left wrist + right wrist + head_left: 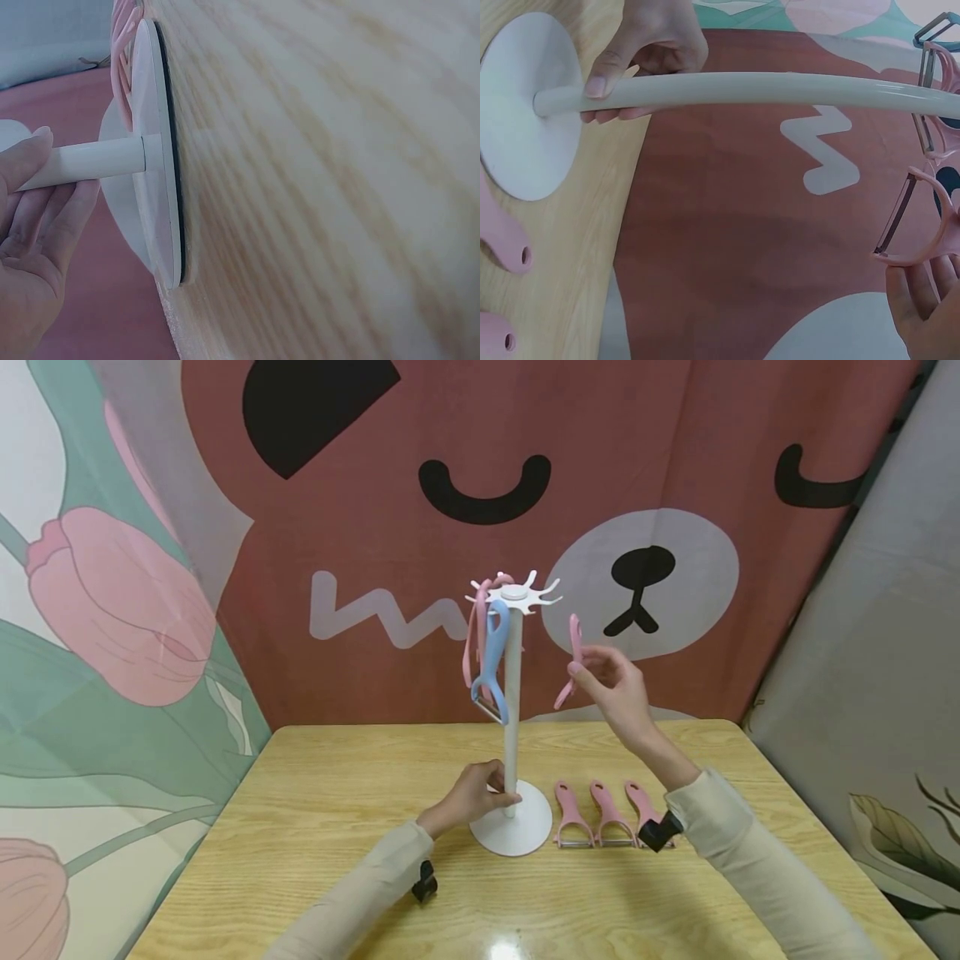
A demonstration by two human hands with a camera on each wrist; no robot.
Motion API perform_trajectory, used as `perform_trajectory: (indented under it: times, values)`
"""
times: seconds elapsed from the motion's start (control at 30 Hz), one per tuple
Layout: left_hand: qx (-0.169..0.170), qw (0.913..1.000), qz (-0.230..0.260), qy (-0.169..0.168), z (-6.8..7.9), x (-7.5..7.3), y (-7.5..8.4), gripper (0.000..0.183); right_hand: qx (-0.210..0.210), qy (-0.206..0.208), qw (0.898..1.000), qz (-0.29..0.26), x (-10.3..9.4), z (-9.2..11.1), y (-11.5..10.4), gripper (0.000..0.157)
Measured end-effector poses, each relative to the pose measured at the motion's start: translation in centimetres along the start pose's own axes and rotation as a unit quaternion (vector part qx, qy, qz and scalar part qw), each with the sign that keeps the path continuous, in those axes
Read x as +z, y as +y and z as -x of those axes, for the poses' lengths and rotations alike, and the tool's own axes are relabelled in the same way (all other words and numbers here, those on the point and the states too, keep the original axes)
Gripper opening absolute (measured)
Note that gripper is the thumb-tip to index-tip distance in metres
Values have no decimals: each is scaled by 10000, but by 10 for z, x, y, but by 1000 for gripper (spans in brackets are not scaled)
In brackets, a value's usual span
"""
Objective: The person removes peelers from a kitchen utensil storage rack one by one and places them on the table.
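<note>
Left hand (471, 793) is noted gripping the lower pole (513, 710) of a white stand between thumb and fingers, just above the round base (527, 837). By the right hand (618, 689), a pink peeler (576, 635) is pinched between thumb and fingers; it is held raised above the bench (337, 777), slightly tilted and seen edge-on, at 4 to 5 o'clock from the hook ring (536, 597) and apart from it. On the ring's hooks, between 8 and 11 o'clock, a blue peeler (492, 652) and pink peelers (481, 618) are hung; the exact pink count cannot be told, owing to overlap. At 3 o'clock from the base, three pink peelers (567, 802) are laid in a row, handles pointed to 12 o'clock. The third is partly hidden by a black wrist device (660, 832). At 12 o'clock, a bear-printed cloth (600, 427) is hung behind the bench.
</note>
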State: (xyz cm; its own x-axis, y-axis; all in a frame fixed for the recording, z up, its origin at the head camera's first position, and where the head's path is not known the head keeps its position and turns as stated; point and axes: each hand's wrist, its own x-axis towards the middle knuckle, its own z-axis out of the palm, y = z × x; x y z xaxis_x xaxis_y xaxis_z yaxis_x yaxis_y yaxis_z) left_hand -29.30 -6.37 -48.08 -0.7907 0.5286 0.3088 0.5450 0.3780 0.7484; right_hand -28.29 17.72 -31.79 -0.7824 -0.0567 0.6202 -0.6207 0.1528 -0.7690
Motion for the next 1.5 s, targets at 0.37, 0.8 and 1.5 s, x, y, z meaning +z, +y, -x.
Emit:
perform_trajectory:
  times: [0.37,0.8,1.5]
  values:
    - [-42,10000,23,23,1,0,1,19,115,-1,9996,266,-4,13,-15,29]
    - [-11,10000,21,33,1,0,0,19,88,181,9954,936,-11,22,-8,28]
    - [-27,10000,37,28,0,1,-2,19,319,288,9900,1344,-27,39,16,30]
